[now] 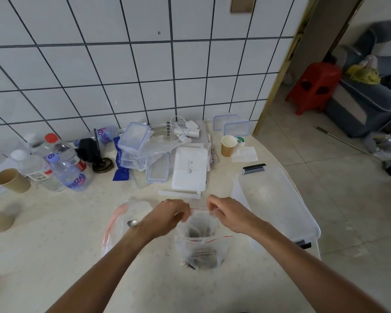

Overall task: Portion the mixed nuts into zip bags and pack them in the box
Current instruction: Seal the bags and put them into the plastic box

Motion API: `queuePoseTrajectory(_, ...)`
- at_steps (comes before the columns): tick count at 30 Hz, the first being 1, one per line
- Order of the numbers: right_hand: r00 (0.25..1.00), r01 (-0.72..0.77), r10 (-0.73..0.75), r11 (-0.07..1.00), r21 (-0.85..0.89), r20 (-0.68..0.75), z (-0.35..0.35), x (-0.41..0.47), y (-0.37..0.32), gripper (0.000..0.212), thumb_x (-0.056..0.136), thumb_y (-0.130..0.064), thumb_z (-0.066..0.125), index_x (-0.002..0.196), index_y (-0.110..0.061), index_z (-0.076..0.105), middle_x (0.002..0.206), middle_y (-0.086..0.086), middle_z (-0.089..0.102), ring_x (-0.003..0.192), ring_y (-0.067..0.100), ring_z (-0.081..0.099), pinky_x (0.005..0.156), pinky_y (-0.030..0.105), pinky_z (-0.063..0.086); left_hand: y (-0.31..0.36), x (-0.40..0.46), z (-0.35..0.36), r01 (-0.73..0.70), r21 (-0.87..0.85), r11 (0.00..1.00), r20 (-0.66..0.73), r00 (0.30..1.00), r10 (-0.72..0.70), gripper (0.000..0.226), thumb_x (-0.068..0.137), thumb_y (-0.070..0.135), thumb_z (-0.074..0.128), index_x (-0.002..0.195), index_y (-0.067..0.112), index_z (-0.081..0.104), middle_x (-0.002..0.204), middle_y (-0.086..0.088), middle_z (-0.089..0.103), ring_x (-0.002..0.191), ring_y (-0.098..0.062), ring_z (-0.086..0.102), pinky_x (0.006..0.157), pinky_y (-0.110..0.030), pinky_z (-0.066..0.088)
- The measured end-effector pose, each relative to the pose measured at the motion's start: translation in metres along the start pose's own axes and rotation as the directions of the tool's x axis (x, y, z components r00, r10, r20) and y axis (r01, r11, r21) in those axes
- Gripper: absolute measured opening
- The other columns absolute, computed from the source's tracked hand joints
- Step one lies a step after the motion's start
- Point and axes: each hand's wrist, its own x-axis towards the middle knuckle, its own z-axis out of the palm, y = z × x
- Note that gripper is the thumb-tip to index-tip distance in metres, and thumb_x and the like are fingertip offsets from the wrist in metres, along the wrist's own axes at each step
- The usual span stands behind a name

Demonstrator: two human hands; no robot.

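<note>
- A filled zip bag [199, 251] lay nearest on the table [54, 233], dark nuts showing through its clear plastic, its red seal line across the top.
- Just beyond that filled bag, a second zip bag [199, 224] was held upright, nuts dark in its lower part.
- The left hand [167, 216] pinched the left end of the held bag's red-lined mouth, fingers curled on the plastic.
- The right hand [227, 214] pinched the right end of the same mouth, fingers likewise curled around it.
- Left of the held bag lay a large clear bag [117, 222] with a red strip, a spoon [133, 223] resting on it beside the left wrist.
- Right of the held bag stood the clear plastic box [278, 204], open, with black latches at its near and far ends.
- Beyond the held bag lay a white flat carton [189, 169] among clear lidded containers [133, 136].
- Far left of it stood water bottles [63, 163] and paper cups [11, 180].
</note>
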Motion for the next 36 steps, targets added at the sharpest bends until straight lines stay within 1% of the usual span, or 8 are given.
queuePoseTrajectory(3,0.996,-0.024,0.024,1.0,0.002,0.085,-0.003,-0.008,0.0,0.028,0.104,-0.007,0.046,0.099,-0.02,0.071,0.103,-0.002,0.071,0.083,0.017,0.064,0.075,0.031,0.05,0.007,-0.003,-0.001,0.051,-0.039,0.998,0.14,0.989,-0.045,0.034,0.095,0.0,0.051,0.099,0.023,0.075,0.097,0.014,0.067,0.09,-0.009,0.064,0.085,-0.033,0.053)
queuePoseTrajectory(6,0.987,-0.073,0.066,0.996,0.042,0.144,-0.004,-0.016,-0.001,0.03,0.104,-0.013,0.047,0.112,-0.016,0.076,0.118,-0.003,0.072,0.103,0.016,0.067,0.093,0.036,0.054,0.019,-0.01,-0.002,0.135,-0.115,0.984,0.215,0.971,-0.109,0.027,0.101,0.028,0.05,0.106,0.034,0.076,0.104,0.021,0.065,0.098,-0.002,0.061,0.093,-0.028,0.049)
queuePoseTrajectory(9,0.975,-0.134,0.104,0.98,0.144,0.199,-0.006,-0.024,-0.003,0.038,0.095,-0.049,0.06,0.113,-0.02,0.076,0.118,-0.007,0.07,0.109,0.011,0.065,0.097,0.037,0.054,0.026,-0.019,0.0,0.166,-0.113,0.98,0.226,0.964,-0.137,0.036,0.088,0.071,0.059,0.102,0.041,0.072,0.106,0.022,0.065,0.1,0.002,0.06,0.092,-0.025,0.049)
queuePoseTrajectory(12,0.967,-0.133,0.117,0.99,0.055,0.225,-0.002,-0.031,-0.005,0.071,0.068,-0.083,0.07,0.114,-0.029,0.073,0.115,-0.015,0.066,0.103,0.007,0.063,0.091,0.032,0.054,0.031,-0.026,0.005,0.14,-0.008,0.99,0.213,0.968,-0.135,0.053,0.073,0.084,0.067,0.104,0.042,0.068,0.104,0.021,0.063,0.098,0.001,0.058,0.087,-0.022,0.048)
queuePoseTrajectory(16,0.983,-0.048,0.047,0.999,-0.001,0.175,0.01,-0.035,-0.003,0.047,0.085,-0.062,0.073,0.109,-0.022,0.076,0.107,-0.007,0.07,0.096,0.014,0.065,0.086,0.038,0.054,0.032,-0.032,0.014,0.069,0.013,0.998,0.135,0.988,-0.07,0.037,0.087,0.067,0.069,0.103,0.034,0.075,0.1,0.013,0.068,0.09,-0.005,0.059,0.078,-0.026,0.049)
queuePoseTrajectory(23,0.995,-0.096,0.093,0.981,0.171,0.023,0.018,-0.04,-0.006,0.021,0.093,-0.033,0.074,0.095,-0.014,0.082,0.092,0.001,0.076,0.086,0.021,0.069,0.082,0.043,0.056,0.032,-0.04,0.02,0.107,-0.283,0.953,-0.036,0.992,-0.122,0.019,0.09,0.045,0.077,0.09,0.026,0.082,0.084,0.014,0.073,0.074,-0.009,0.067,0.068,-0.037,0.053)
queuePoseTrajectory(31,0.991,-0.027,0.083,0.897,0.441,-0.108,-0.006,-0.052,-0.019,0.012,0.092,-0.022,0.078,0.088,-0.011,0.082,0.073,-0.016,0.072,0.068,-0.004,0.062,0.068,0.013,0.042,0.048,-0.032,-0.003,0.135,-0.536,0.833,-0.077,0.975,-0.207,0.012,0.08,0.036,0.083,0.085,0.025,0.085,0.08,0.007,0.079,0.072,-0.008,0.071,0.073,-0.027,0.056)
queuePoseTrajectory(36,0.963,0.077,0.114,0.752,0.655,-0.244,-0.046,-0.067,-0.03,0.017,0.095,-0.034,0.072,0.096,-0.021,0.083,0.093,0.025,0.074,0.078,0.021,0.058,0.076,0.031,0.039,0.086,-0.012,-0.05,0.062,-0.594,0.802,-0.135,0.975,-0.175,0.024,0.08,0.042,0.079,0.093,0.023,0.085,0.079,0.006,0.079,0.07,0.0,0.066,0.07,-0.013,0.049)
